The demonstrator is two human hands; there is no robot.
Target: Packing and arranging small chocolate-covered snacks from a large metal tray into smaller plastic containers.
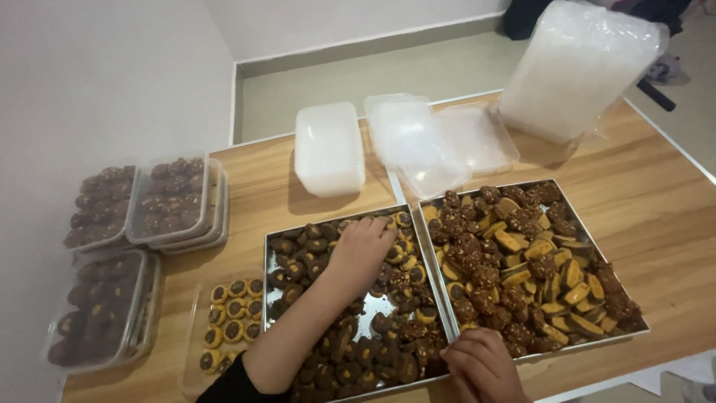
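Two metal trays of cookies lie side by side on a wooden table (656,209). The left tray (373,306) holds dark round cookies (298,265), some with yellow rims. My left hand (365,250) reaches into it, fingers curled down over the cookies near its far edge; what lies under the fingers is hidden. My right hand (481,366) rests curled at the front rim where the two trays meet. The right tray (629,298) is heaped with nut-covered chocolate cookies and yellow ones (522,261).
An open clear container (195,328) with yellow-rimmed cookies (235,310) lies left of the trays. Filled, lidded containers (175,198) (101,306) stand at the far left by the wall. Behind the trays are stacked empty containers (328,149), loose lids (418,142) and a bagged stack (578,67).
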